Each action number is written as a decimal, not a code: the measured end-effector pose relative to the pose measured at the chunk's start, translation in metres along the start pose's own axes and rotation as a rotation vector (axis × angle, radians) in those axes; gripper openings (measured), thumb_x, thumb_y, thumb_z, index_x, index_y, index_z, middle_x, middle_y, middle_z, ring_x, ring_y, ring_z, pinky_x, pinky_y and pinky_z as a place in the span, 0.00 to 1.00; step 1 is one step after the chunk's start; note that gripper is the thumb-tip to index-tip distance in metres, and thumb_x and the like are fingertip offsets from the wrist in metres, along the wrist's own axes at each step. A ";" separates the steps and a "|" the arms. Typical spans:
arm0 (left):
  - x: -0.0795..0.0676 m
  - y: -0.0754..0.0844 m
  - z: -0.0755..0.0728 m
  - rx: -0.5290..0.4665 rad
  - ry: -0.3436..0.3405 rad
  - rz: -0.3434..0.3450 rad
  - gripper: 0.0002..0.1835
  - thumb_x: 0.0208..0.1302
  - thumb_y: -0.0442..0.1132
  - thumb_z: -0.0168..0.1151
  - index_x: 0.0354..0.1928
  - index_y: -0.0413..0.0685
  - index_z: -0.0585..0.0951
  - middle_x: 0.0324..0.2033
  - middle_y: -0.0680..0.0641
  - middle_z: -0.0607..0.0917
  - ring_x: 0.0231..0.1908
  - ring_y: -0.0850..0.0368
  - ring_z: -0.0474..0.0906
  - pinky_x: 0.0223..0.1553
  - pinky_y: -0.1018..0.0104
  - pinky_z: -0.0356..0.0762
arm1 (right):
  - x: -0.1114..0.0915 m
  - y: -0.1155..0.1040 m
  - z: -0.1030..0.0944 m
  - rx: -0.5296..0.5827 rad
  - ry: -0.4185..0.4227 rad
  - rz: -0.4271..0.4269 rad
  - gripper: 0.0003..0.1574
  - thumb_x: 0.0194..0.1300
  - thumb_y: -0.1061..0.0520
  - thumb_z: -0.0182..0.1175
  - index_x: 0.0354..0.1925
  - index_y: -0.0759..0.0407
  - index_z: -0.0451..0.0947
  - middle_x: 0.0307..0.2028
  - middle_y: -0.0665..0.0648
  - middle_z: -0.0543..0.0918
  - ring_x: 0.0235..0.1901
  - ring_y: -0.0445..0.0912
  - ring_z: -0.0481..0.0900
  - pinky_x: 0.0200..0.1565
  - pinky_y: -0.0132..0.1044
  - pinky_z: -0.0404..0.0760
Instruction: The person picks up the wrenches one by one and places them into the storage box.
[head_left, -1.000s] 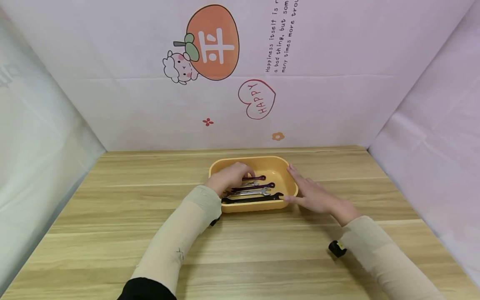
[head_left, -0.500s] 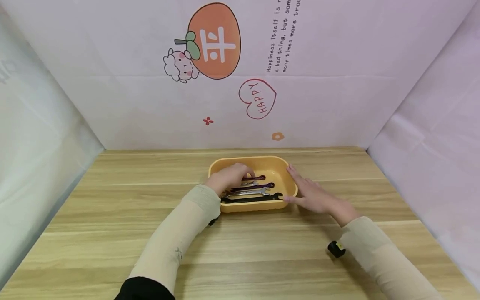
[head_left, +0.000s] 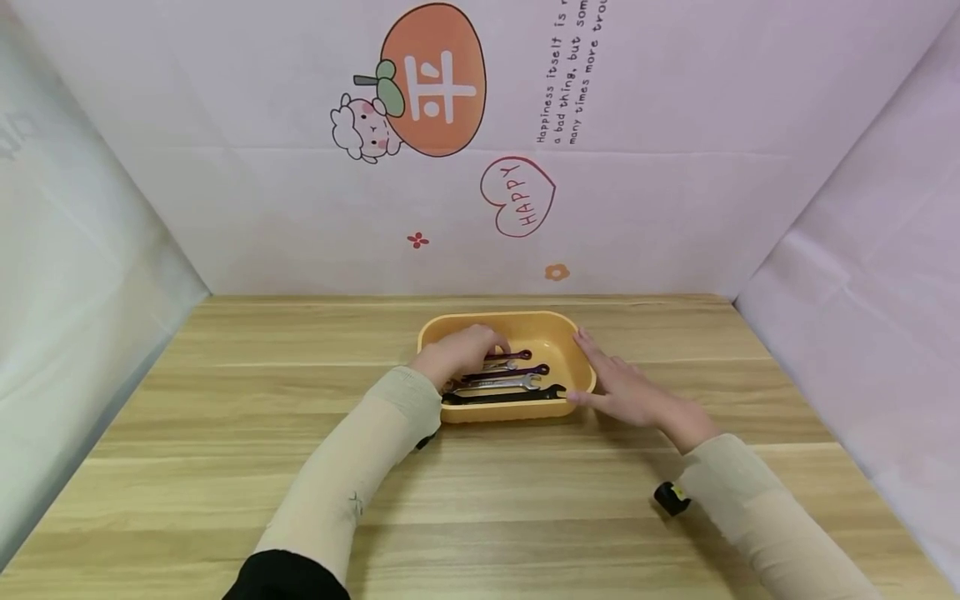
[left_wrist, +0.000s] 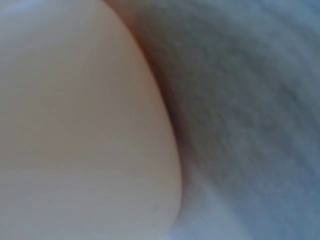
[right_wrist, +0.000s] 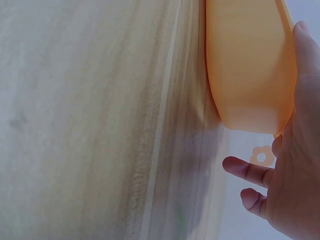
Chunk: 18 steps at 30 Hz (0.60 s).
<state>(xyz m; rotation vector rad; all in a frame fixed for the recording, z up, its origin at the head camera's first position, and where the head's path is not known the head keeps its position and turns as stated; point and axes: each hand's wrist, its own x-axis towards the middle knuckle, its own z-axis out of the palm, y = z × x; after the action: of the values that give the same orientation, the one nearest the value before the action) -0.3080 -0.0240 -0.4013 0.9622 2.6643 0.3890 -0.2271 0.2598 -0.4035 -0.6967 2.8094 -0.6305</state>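
In the head view a yellow plastic tray (head_left: 517, 412) holds several wrenches in a row: a black one (head_left: 502, 398) nearest, silver ones (head_left: 502, 384) and purple ones behind. My left hand (head_left: 459, 350) reaches in over the tray's left end. Its fingers bend down beside the rear purple wrench (head_left: 519, 356); the fingertips and thumb are hidden, so a grip on it does not show. With thumb and fingers spread straight, my right hand (head_left: 626, 392) rests against the tray's right end. The right wrist view shows its thumb on the tray's side (right_wrist: 250, 65) and two fingers free of it.
A wood-grain table (head_left: 525, 508) lies beneath the tray. Printed white sheets (head_left: 637, 217) stand behind it and at both sides. A small black device (head_left: 671, 498) sits at my right cuff. The left wrist view is a close blur of pale surface and grey cloth.
Both hands, the tray and the wrenches stay in place. Only the head view shifts very slightly.
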 end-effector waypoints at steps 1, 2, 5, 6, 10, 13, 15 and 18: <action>0.000 0.000 0.000 0.000 -0.002 -0.003 0.27 0.69 0.19 0.51 0.61 0.52 0.84 0.56 0.47 0.83 0.57 0.54 0.77 0.63 0.61 0.72 | 0.000 0.000 0.000 0.000 0.000 0.000 0.59 0.75 0.38 0.56 0.82 0.58 0.32 0.81 0.62 0.34 0.76 0.69 0.46 0.69 0.73 0.44; 0.000 0.000 0.000 -0.002 -0.003 -0.007 0.27 0.70 0.19 0.51 0.61 0.52 0.84 0.57 0.47 0.83 0.57 0.54 0.77 0.63 0.61 0.72 | 0.000 0.000 0.000 0.001 0.001 0.000 0.59 0.75 0.38 0.56 0.82 0.58 0.32 0.80 0.62 0.34 0.76 0.69 0.46 0.69 0.72 0.44; -0.001 0.000 0.000 -0.004 -0.011 -0.020 0.27 0.70 0.19 0.51 0.62 0.53 0.84 0.58 0.47 0.82 0.59 0.54 0.75 0.64 0.60 0.71 | 0.001 0.000 0.000 0.000 -0.001 0.003 0.59 0.75 0.38 0.56 0.82 0.58 0.32 0.80 0.62 0.34 0.75 0.69 0.46 0.69 0.72 0.44; -0.001 0.000 0.000 0.000 -0.012 -0.019 0.27 0.70 0.20 0.51 0.62 0.53 0.83 0.58 0.47 0.82 0.59 0.53 0.75 0.65 0.60 0.71 | 0.001 0.000 0.000 0.001 -0.004 0.007 0.59 0.75 0.38 0.56 0.82 0.58 0.32 0.81 0.62 0.34 0.75 0.70 0.46 0.69 0.72 0.43; -0.002 0.000 0.000 0.008 -0.014 -0.031 0.26 0.71 0.21 0.51 0.62 0.53 0.83 0.58 0.47 0.81 0.60 0.54 0.75 0.65 0.60 0.70 | 0.004 -0.001 -0.001 -0.006 -0.012 0.009 0.59 0.75 0.38 0.56 0.82 0.59 0.33 0.81 0.62 0.34 0.75 0.72 0.46 0.68 0.74 0.43; -0.003 -0.001 -0.002 0.007 -0.017 -0.044 0.26 0.70 0.22 0.52 0.62 0.53 0.83 0.59 0.47 0.81 0.59 0.54 0.75 0.64 0.60 0.71 | 0.006 -0.002 -0.002 -0.026 -0.018 0.005 0.59 0.75 0.37 0.56 0.82 0.60 0.34 0.81 0.62 0.35 0.74 0.74 0.47 0.67 0.77 0.42; -0.003 -0.001 -0.003 0.003 -0.025 -0.049 0.26 0.69 0.22 0.53 0.63 0.52 0.83 0.60 0.47 0.81 0.59 0.53 0.75 0.63 0.59 0.72 | 0.007 -0.003 -0.004 -0.043 -0.023 0.005 0.59 0.75 0.36 0.56 0.82 0.60 0.35 0.81 0.62 0.36 0.73 0.76 0.48 0.66 0.78 0.42; -0.002 0.000 -0.006 -0.003 -0.032 -0.043 0.28 0.67 0.21 0.52 0.65 0.50 0.81 0.62 0.45 0.79 0.61 0.51 0.75 0.62 0.59 0.74 | 0.009 -0.003 -0.006 -0.070 -0.028 0.012 0.59 0.74 0.35 0.56 0.82 0.60 0.36 0.81 0.62 0.37 0.71 0.78 0.49 0.66 0.77 0.43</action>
<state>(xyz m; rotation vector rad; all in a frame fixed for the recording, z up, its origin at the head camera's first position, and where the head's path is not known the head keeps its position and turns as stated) -0.3087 -0.0266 -0.3953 0.9004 2.6497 0.3654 -0.2348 0.2551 -0.3975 -0.6952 2.8195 -0.5180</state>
